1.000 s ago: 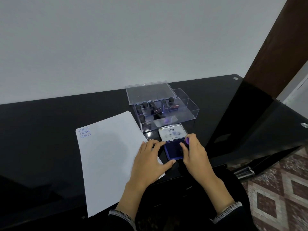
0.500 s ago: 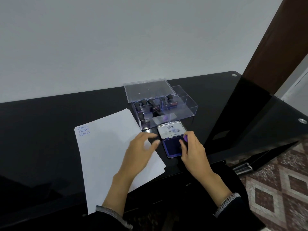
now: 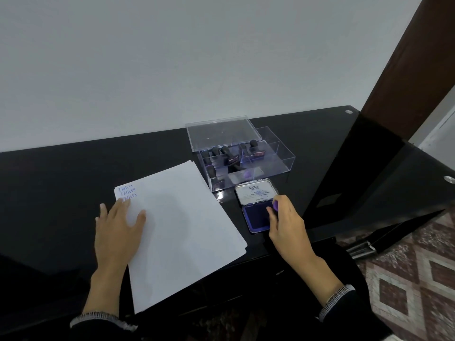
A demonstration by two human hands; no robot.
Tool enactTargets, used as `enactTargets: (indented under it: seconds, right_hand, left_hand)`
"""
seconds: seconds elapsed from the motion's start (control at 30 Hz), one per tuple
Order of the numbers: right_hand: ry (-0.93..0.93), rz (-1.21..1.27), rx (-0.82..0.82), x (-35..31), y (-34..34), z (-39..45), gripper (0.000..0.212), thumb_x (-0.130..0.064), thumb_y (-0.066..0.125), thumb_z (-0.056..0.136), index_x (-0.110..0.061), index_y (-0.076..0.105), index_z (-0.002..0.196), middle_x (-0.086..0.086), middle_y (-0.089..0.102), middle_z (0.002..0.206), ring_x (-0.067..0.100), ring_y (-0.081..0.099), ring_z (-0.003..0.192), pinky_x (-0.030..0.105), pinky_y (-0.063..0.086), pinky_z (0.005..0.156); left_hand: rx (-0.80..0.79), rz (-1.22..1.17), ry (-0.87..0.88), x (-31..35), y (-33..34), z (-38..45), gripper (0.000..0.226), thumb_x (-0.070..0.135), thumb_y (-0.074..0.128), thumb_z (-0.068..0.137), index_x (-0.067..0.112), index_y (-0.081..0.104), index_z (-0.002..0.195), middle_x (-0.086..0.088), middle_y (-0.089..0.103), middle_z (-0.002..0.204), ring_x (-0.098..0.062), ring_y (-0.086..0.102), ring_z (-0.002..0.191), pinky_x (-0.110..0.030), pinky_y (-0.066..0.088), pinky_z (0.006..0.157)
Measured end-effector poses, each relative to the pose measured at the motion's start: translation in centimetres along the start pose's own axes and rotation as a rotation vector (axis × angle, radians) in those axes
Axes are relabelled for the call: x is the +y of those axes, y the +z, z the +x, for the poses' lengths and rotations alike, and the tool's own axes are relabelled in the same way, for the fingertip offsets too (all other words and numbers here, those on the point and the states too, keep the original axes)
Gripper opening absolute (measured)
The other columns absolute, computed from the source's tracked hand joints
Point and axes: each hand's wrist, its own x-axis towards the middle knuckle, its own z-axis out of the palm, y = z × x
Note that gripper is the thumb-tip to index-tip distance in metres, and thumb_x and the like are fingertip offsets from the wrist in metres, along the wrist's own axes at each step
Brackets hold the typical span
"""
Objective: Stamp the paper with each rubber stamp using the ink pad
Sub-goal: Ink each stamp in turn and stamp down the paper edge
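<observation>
White paper [image 3: 182,225] lies on the black table, with blue SAMPLE prints at its far left corner. My left hand [image 3: 118,232] rests flat on the paper's left edge, fingers spread, just below those prints. The open ink pad [image 3: 256,217] sits right of the paper, its lid [image 3: 256,191] folded back. My right hand [image 3: 286,225] grips a rubber stamp [image 3: 275,205] with a purple-stained top and holds it on the pad's right side. The stamp's lower part is hidden by my fingers.
A clear plastic box [image 3: 280,166] behind the ink pad holds several dark-handled stamps [image 3: 227,155]; its clear lid [image 3: 221,134] leans on the back. The black table [image 3: 61,178] ends near my body. A patterned floor [image 3: 406,279] shows at the right.
My left hand has slid from beside the ink pad leftward across the paper to its left edge. My right hand stays on the ink pad with the stamp.
</observation>
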Motion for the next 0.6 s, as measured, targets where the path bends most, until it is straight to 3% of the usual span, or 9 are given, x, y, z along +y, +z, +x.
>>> enactTargets:
  seconds: [0.07,0.17,0.33,0.43,0.6]
  right_hand:
    - [0.023,0.054,0.003,0.04,-0.21,0.14,0.018,-0.009,0.053,0.094,-0.020,0.038,0.093,-0.003,0.053,0.088,0.010,0.053,0.074,0.012,0.041,0.059]
    - [0.039,0.081,0.001,0.21,-0.36,0.20,0.018,-0.011,0.052,0.095,-0.021,0.037,0.094,-0.005,0.052,0.087,0.009,0.053,0.073,0.015,0.038,0.059]
    - [-0.024,-0.009,0.014,0.12,0.05,-0.12,0.013,-0.007,0.054,0.093,-0.013,0.043,0.094,0.001,0.053,0.091,0.016,0.054,0.075,0.018,0.042,0.057]
    - [0.017,0.065,0.030,0.15,-0.06,0.04,0.018,-0.008,0.053,0.094,-0.019,0.039,0.095,-0.004,0.051,0.088,0.009,0.053,0.073,0.010,0.041,0.059]
    - [0.009,0.072,0.016,0.26,-0.11,-0.08,0.017,-0.008,0.053,0.094,-0.019,0.040,0.096,-0.004,0.052,0.090,0.009,0.053,0.076,0.009,0.040,0.059]
  left_hand:
    - [-0.018,0.075,0.002,-0.16,0.50,0.02,0.062,0.050,0.040,0.097,0.016,0.033,0.148,-0.001,0.027,0.157,-0.025,0.005,0.148,-0.044,0.003,0.120]
    - [-0.034,0.117,0.013,-0.13,0.78,-0.08,0.064,0.054,0.035,0.097,0.019,0.029,0.150,0.000,0.022,0.159,-0.023,0.007,0.149,-0.043,0.002,0.120]
    - [-0.045,0.131,0.010,-0.16,0.70,-0.21,0.063,0.054,0.034,0.097,0.020,0.029,0.150,0.000,0.021,0.159,-0.022,0.008,0.148,-0.043,0.003,0.119]
    - [-0.034,0.129,0.015,-0.07,0.70,-0.28,0.063,0.054,0.034,0.097,0.019,0.029,0.150,0.000,0.021,0.159,-0.022,0.008,0.148,-0.043,0.003,0.119]
    - [-0.027,0.119,0.029,-0.09,0.78,-0.34,0.063,0.053,0.035,0.097,0.019,0.030,0.150,-0.001,0.022,0.159,-0.023,0.009,0.148,-0.044,0.004,0.119]
